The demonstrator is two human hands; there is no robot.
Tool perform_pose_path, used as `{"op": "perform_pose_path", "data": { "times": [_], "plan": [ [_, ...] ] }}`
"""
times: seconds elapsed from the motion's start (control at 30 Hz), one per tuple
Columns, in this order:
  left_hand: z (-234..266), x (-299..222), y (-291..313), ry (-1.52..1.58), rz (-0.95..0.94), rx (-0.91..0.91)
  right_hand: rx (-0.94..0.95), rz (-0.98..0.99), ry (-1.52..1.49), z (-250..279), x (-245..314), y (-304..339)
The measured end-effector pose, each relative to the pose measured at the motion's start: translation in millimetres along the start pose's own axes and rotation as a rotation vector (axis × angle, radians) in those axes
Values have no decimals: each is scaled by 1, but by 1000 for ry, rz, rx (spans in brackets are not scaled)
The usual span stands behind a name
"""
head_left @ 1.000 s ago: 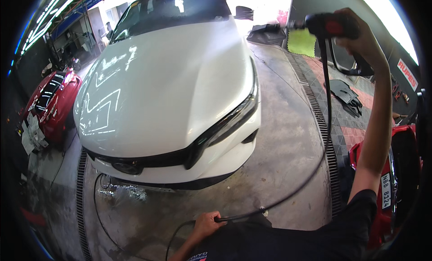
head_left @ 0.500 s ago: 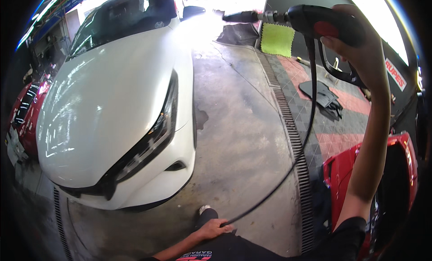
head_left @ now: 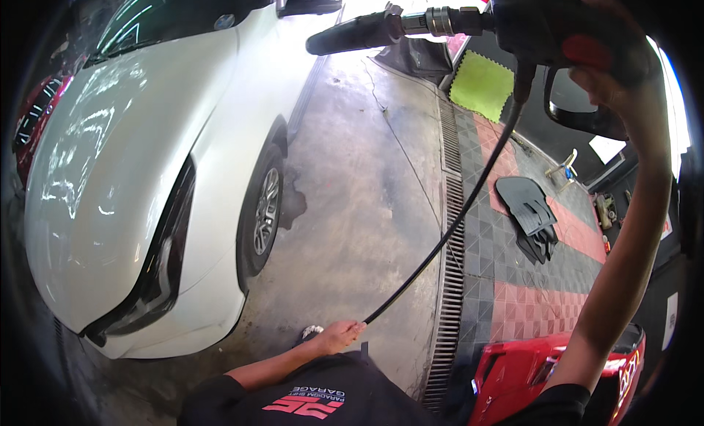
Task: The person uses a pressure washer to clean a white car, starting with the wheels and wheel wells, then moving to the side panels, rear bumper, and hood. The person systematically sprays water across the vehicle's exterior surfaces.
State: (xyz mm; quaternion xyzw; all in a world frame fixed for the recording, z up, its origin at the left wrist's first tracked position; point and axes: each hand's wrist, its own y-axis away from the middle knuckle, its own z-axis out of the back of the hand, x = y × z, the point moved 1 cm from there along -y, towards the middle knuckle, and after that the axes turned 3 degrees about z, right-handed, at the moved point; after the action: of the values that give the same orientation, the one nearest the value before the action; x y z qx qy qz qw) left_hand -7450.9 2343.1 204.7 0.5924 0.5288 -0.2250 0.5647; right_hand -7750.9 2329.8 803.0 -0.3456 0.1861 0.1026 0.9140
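High at the upper right, my right hand (head_left: 623, 103) is wrapped around the grip of a black pressure washer gun (head_left: 539, 30) with a red patch on its side. Metal couplings join the gun to a black nozzle (head_left: 356, 34), which points left and slightly down toward the white car (head_left: 125, 176). From the gun a black hose (head_left: 447, 239) runs down to my left hand (head_left: 342, 337), whose fingers are closed around it near my waist. The car's hood, headlight, front wheel (head_left: 265, 212) and side mirror (head_left: 312, 0) are visible.
A drain grate (head_left: 449, 279) runs along the concrete floor. Dark floor mats (head_left: 528, 209) lie on grey and red tiles to its right. A red car part (head_left: 513, 371) is close by my right arm, and a green foam mat (head_left: 482, 86) leans at the back.
My view has swung right and moved nearer the car's side, bringing its front wheel into sight. The nozzle now tilts further down, and the bright haze near the mirror has thinned.
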Motion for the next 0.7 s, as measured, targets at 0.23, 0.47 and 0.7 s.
{"op": "perform_pose_path", "data": {
  "times": [0.23,0.47,0.7],
  "plan": [
    [-13,-106,-236,-104,5,65,19,257,310,-108,-210,25],
    [-42,-230,-499,-280,-135,-132,-83,-101,-17,-218,-452,15],
    [7,-388,-680,-171,-157,-349,-517,306,-260,-375,-641,-84]
  ]
}}
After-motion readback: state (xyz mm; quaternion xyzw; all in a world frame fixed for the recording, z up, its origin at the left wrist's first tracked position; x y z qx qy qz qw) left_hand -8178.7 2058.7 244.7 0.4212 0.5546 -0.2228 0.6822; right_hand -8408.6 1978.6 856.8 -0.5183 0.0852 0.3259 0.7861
